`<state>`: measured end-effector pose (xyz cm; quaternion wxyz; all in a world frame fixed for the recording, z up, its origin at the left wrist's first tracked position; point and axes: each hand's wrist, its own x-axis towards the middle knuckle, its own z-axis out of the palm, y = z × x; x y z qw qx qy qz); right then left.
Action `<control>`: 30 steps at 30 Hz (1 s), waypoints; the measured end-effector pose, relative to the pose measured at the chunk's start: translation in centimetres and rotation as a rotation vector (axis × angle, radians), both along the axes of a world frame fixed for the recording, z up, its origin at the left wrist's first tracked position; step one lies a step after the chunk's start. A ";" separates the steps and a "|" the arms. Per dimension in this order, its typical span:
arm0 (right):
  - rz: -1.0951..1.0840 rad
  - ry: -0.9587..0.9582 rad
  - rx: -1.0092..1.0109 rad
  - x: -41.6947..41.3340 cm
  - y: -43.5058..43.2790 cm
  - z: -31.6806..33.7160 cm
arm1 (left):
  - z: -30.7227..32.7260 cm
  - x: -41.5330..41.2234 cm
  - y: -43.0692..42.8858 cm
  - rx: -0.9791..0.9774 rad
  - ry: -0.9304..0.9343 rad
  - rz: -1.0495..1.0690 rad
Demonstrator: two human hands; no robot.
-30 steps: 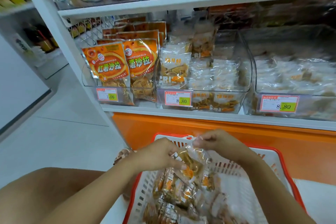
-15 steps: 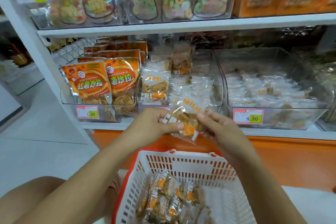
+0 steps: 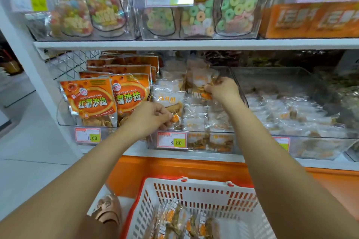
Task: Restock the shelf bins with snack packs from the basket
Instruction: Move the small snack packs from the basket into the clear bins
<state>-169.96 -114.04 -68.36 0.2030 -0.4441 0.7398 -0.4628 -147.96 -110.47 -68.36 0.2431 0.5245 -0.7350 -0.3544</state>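
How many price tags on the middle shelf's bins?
3: left tag under the orange packs; middle tag; right tag, partly behind the right forearm. Others may be off-frame.

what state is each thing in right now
left hand, fingers curled, pinching the front pack at its lower edge
right hand, gripping the rear pack deeper in the middle bin
front pack, upright at the bin's front
rear pack, upright, held
middle bin, partly full
basket, holds several loose packs
orange bags, upright in the left bin
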 end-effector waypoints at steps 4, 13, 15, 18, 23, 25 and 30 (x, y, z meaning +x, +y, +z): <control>0.003 -0.033 0.151 -0.7 -3.9 0.9 | -0.1 -0.1 -0.7 0.029 0.022 0.012; 0.279 0.148 0.333 -0.8 -7.1 1.3 | -0.3 -0.5 -1.4 0.013 -0.009 -0.007; 0.315 0.085 0.307 -1.3 -7.3 1.6 | -0.2 -0.6 -1.4 0.013 -0.020 -0.005; 0.303 0.047 0.199 -2.3 -7.3 1.9 | -0.1 -0.8 -1.3 0.015 -0.014 0.000; 0.358 0.059 0.148 -2.5 -7.4 1.3 | 0.0 -0.7 -1.2 0.024 -0.007 -0.009; 0.372 -0.004 0.117 -2.4 -7.7 1.0 | 0.0 -0.7 -1.2 0.027 -0.001 -0.008; 0.361 -0.018 0.198 -1.8 -7.5 0.1 | 0.1 -0.7 -1.2 0.036 -0.005 -0.006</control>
